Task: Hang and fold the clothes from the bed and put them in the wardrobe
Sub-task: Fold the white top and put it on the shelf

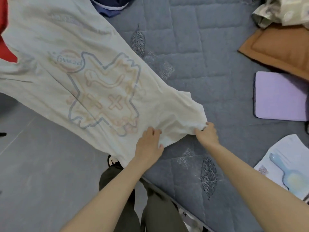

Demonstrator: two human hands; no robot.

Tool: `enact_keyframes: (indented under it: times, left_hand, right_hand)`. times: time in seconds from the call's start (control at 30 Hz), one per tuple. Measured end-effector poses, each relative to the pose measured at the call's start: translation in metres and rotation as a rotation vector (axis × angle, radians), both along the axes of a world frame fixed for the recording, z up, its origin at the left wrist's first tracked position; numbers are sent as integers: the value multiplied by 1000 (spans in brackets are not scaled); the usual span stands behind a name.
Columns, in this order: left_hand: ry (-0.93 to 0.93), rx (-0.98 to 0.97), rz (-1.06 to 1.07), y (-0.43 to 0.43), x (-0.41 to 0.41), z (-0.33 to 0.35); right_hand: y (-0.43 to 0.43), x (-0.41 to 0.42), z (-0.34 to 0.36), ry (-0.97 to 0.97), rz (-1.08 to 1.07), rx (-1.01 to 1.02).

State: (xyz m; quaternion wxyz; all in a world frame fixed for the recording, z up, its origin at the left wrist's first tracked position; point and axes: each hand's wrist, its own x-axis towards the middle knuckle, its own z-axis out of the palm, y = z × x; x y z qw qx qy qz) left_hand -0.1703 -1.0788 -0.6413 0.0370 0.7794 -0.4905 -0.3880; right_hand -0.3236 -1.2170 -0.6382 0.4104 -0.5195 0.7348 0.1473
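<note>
Cloth fills the left half of the view: a cream T-shirt (pixel 93 77) with a faded printed design stretches from the far left toward the near centre, partly over the grey quilted bed (pixel 209 56) and partly out over the grey floor (pixel 33 164). The left hand (pixel 148 143) pinches the shirt's near edge, fingers curled over the fabric. The right hand (pixel 207 133), just to its right, clutches a bunched corner of the same shirt above the mattress. A red garment (pixel 5 39) shows at the far left edge and a navy one (pixel 108 5) at the far end. On the right of the bed lie an orange pillow (pixel 280 47), a lilac pad (pixel 279 97) and, nearer, a pale blue hairbrush (pixel 287 178).
</note>
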Motion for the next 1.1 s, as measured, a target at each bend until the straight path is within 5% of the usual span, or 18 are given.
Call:
enact_keyframes:
  times: [0.07, 0.27, 0.43, 0.57, 0.77, 0.87, 1.1]
  left_hand:
    - [62, -7, -66, -12, -8, -6]
    - [155, -27, -87, -26, -26, -22]
    - [126, -359, 142, -60, -16, -18]
    - [153, -530, 113, -115, -4, -14]
    - [-170, 5, -254, -192, -2, -33]
    - [-227, 79, -276, -204, -4, -36]
    - [72, -413, 145, -226, -2, -14]
  right_hand:
    - [-6, 3, -11, -72, -171, -48]
    - [-16, -4, -27, -134, -175, -47]
    - [-8, -15, -24, -358, -134, -238]
    - [5, -20, -15, -391, -25, -371]
    - [0, -27, -23, -548, -218, -47]
    - [-7, -31, -28, -539, -318, 47]
    - [-30, -27, -7, -632, -469, -46]
